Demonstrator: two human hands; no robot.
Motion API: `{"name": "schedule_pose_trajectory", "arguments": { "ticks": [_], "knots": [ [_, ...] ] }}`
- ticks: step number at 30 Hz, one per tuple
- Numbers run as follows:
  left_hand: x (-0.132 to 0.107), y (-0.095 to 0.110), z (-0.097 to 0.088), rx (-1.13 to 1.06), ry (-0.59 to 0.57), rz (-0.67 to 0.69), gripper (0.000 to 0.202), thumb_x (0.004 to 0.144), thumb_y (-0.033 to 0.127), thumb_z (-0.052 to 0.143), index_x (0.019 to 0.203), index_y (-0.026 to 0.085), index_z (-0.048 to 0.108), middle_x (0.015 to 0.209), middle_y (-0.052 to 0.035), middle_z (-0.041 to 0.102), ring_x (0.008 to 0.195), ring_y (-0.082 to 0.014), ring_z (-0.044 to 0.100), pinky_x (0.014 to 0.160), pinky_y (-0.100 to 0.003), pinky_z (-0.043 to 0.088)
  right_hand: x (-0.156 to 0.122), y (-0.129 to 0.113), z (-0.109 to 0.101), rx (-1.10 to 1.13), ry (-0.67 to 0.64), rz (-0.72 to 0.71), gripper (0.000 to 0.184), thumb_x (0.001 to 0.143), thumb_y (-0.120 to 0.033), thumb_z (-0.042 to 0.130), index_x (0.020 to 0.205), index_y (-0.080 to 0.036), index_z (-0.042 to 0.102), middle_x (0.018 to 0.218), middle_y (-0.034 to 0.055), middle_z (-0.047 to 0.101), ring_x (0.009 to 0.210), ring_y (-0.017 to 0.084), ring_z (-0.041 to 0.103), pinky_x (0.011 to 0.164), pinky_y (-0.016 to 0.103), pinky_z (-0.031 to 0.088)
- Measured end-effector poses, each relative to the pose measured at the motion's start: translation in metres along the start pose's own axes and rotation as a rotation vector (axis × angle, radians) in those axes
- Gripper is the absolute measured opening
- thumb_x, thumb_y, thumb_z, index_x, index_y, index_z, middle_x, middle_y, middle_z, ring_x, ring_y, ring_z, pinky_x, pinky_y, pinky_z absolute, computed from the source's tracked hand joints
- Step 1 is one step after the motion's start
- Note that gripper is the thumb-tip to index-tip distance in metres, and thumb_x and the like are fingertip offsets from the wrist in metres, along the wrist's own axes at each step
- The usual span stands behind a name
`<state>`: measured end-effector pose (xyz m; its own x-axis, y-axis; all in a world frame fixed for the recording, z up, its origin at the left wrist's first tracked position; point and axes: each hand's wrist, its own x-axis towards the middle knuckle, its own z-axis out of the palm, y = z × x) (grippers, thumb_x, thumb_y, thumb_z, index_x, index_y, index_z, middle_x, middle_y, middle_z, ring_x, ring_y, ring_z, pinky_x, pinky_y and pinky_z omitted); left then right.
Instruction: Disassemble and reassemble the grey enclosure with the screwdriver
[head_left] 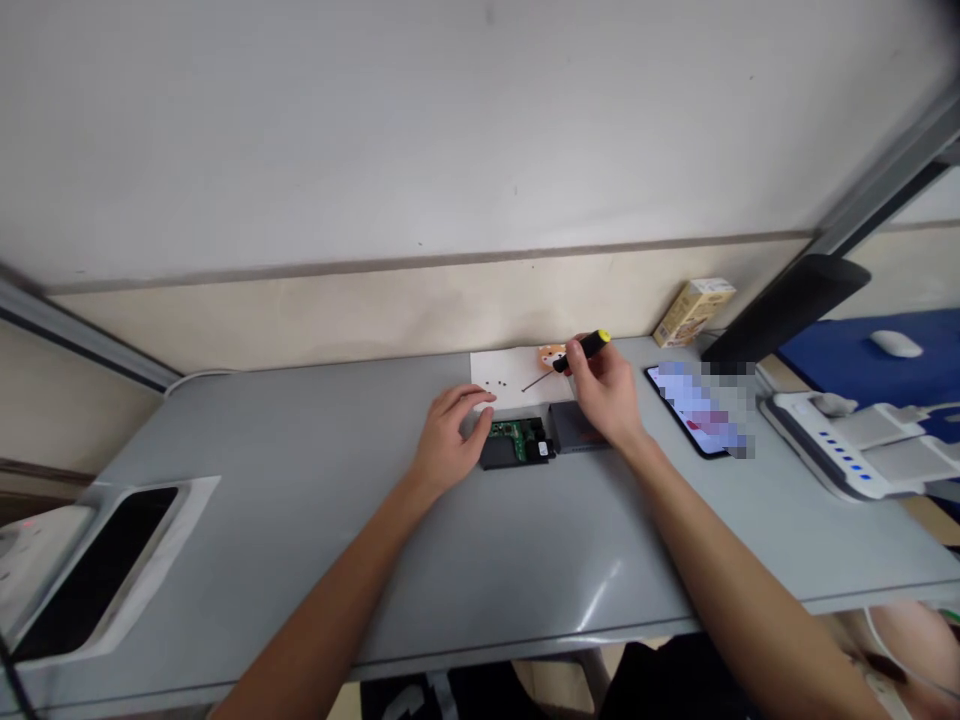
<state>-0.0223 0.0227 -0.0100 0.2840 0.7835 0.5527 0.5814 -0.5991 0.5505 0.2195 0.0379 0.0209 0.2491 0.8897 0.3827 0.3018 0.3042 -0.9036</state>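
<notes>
My right hand (606, 395) grips a screwdriver (592, 348) by its black handle with a yellow end. Its thin shaft slants down to the left, the tip over a white sheet of paper (517, 361). Several tiny dark screws (502, 383) lie on that sheet. My left hand (452, 440) has its fingers apart, thumb and forefinger near the sheet's lower left corner. Just right of its thumb is a green circuit board (517, 436) in a black open casing. A flat dark grey cover (577, 428) sits beside the casing, partly hidden under my right hand.
On the right are a lit phone (694, 410), a yellow carton (694, 312), a black upright object (787, 305) and a white power strip (840, 450) with chargers. A dark tablet-like device (101, 570) lies far left. An orange animal-face item (551, 355) sits on the paper.
</notes>
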Motion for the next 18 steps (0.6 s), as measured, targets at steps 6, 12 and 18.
{"name": "schedule_pose_trajectory", "arguments": {
  "ticks": [6, 12, 18],
  "knots": [
    [-0.002, 0.002, 0.003, -0.007, -0.064, -0.031, 0.014, 0.095, 0.030, 0.066, 0.106, 0.025, 0.071, 0.112, -0.0052, 0.069, 0.110, -0.0224, 0.064, 0.103, -0.044, 0.049, -0.006, -0.013, 0.010, 0.254, -0.085, 0.069, 0.042, 0.092, -0.063, 0.060, 0.095, -0.021, 0.065, 0.085, 0.0047, 0.068, 0.070, 0.015, 0.060, 0.061, 0.028, 0.047],
    [-0.001, -0.002, 0.006, -0.082, -0.060, -0.029, 0.009, 0.095, 0.030, 0.066, 0.095, 0.023, 0.072, 0.102, -0.0041, 0.068, 0.100, -0.0194, 0.066, 0.096, -0.040, 0.052, -0.008, -0.008, 0.015, 0.302, -0.113, 0.094, 0.043, 0.090, -0.063, 0.062, 0.092, -0.021, 0.066, 0.083, 0.0043, 0.067, 0.068, 0.015, 0.060, 0.058, 0.028, 0.045],
    [-0.001, -0.002, 0.006, -0.085, -0.053, -0.016, 0.009, 0.095, 0.028, 0.065, 0.092, 0.023, 0.071, 0.099, -0.0040, 0.067, 0.098, -0.0190, 0.065, 0.095, -0.040, 0.052, -0.008, -0.002, 0.017, 0.297, -0.112, 0.129, 0.044, 0.090, -0.064, 0.062, 0.094, -0.021, 0.067, 0.081, 0.0040, 0.067, 0.067, 0.015, 0.059, 0.056, 0.028, 0.043]
  ]
}}
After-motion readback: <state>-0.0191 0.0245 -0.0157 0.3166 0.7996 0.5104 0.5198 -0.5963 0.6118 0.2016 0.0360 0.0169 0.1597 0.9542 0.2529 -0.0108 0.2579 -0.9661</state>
